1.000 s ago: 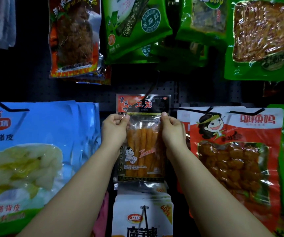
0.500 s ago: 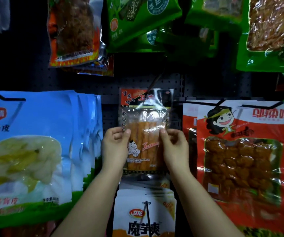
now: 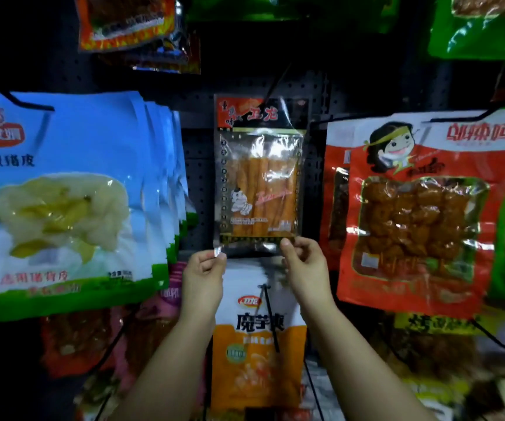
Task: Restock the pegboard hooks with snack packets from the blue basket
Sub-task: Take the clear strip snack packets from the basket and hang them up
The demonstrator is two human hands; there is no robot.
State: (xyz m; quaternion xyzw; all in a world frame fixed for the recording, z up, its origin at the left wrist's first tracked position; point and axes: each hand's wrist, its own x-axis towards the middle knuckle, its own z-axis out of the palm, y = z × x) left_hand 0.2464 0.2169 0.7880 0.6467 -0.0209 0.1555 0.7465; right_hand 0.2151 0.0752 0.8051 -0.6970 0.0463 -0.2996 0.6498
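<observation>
A clear snack packet (image 3: 259, 177) with orange sticks and a red-and-black header hangs on a black hook (image 3: 277, 82) of the dark pegboard (image 3: 315, 95), at the centre of the head view. My left hand (image 3: 204, 270) pinches its bottom left corner. My right hand (image 3: 303, 262) is just under its bottom right edge, fingers curled, thumb tip on the edge. The blue basket is out of view.
Blue-and-white packets (image 3: 63, 192) hang in a thick row on the left, red packets (image 3: 412, 208) on the right. A white-and-orange packet (image 3: 257, 344) hangs on a hook directly under my hands. Orange and green packets (image 3: 482, 28) hang above.
My hands slid down from the packet's upper sides to its bottom edge. The packet now hangs higher in view on its hook, and my view has tilted down.
</observation>
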